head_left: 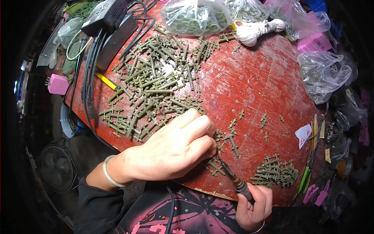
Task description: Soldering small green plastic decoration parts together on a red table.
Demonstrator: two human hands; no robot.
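Note:
My left hand (179,146), with a pale bangle at the wrist, is closed in a pinch near the table's front edge. Its curled fingers hide whatever lies between them. In my right hand (255,206) is a soldering-iron-like tool (242,188) with a ribbed collar and dark tip. That tip points up and left, just beside the left fingertips. Olive-green rods with small branching pieces lie around: a large heap (152,89) beyond my left hand, a smaller pile (276,172) to the right, and a single rod (234,146) between them.
A black box with cables (104,17) stands back left, by a yellow-handled tool (107,82). Plastic bags (196,17) line the far edge, near a white cloth bundle (255,32). Right lie another bag (323,74), a paper label (303,135) and green tweezers (304,179).

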